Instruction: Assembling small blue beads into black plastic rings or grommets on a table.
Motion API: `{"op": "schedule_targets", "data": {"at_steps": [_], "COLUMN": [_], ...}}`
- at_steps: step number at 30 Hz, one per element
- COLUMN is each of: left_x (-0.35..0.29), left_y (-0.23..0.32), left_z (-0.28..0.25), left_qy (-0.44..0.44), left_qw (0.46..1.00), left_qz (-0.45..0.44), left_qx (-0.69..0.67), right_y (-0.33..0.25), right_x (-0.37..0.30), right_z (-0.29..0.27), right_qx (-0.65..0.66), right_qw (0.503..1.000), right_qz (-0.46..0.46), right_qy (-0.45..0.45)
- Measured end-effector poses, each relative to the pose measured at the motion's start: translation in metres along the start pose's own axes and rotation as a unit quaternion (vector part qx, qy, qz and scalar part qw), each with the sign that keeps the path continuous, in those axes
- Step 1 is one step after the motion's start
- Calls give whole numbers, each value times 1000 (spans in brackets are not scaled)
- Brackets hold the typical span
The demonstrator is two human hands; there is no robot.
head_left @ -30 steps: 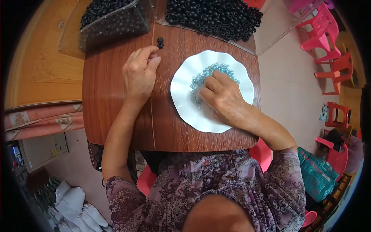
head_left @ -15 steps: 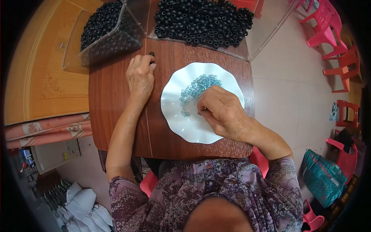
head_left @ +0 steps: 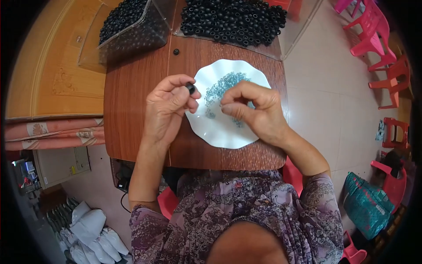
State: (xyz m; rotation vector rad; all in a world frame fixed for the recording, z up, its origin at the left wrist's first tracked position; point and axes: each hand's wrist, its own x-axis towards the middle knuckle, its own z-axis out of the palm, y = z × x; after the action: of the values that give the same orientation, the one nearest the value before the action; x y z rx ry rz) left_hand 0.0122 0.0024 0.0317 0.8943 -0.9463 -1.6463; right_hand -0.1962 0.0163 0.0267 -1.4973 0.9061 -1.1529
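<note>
My left hand (head_left: 169, 110) pinches a small black ring bead (head_left: 190, 88) between thumb and fingers, held at the left rim of a white scalloped plate (head_left: 222, 132). A pile of tiny pale-blue beads (head_left: 222, 86) lies on the plate. My right hand (head_left: 257, 112) hovers over the plate with fingertips pinched together near the blue beads; whatever it pinches is too small to see. Both hands sit a few centimetres apart above the dark wooden table (head_left: 132, 110).
A clear bin of black ring beads (head_left: 127, 26) stands at the table's far left, a larger heap of them in a clear tray (head_left: 233, 20) at the far middle. One loose black bead (head_left: 176, 52) lies on the table. Red plastic chairs (head_left: 373, 39) stand at right.
My left hand came back from the loose bead near the bins toward the plate, now holding a black bead. My right hand lifted off the blue beads, fingers pinched.
</note>
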Motion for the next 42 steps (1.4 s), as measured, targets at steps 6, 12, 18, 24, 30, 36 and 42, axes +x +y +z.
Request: {"op": "schedule_targets", "data": {"at_steps": [6, 12, 18, 24, 30, 36, 42], "left_x": [-13, -22, -33, -39, -41, -30, -20], "left_y": [-9, -17, -16, -18, -14, -20, -25], "left_z": [19, 26, 28, 22, 21, 17, 22], "left_qy": [-32, -54, -58, -50, -33, -52, -50], "left_qw": [994, 996, 997, 997, 998, 994, 998], "left_qz": [-36, -15, 27, 47, 3, -21, 19], "left_qx": [-97, -76, -42, 26, -44, -97, -37], "right_y": [-17, -14, -14, -16, -14, -9, -7], "right_x": [-5, -14, -23, -28, -28, -26, -19], "right_z": [6, 16, 28, 34, 33, 27, 23], "right_qx": [56, 150, 126, 128, 147, 98, 55], "right_qw": [997, 986, 988, 989, 987, 993, 996], "right_qz": [39, 27, -11, -3, 2, 0, -8], "right_qy": [23, 66, 86, 71, 68, 64, 73]}}
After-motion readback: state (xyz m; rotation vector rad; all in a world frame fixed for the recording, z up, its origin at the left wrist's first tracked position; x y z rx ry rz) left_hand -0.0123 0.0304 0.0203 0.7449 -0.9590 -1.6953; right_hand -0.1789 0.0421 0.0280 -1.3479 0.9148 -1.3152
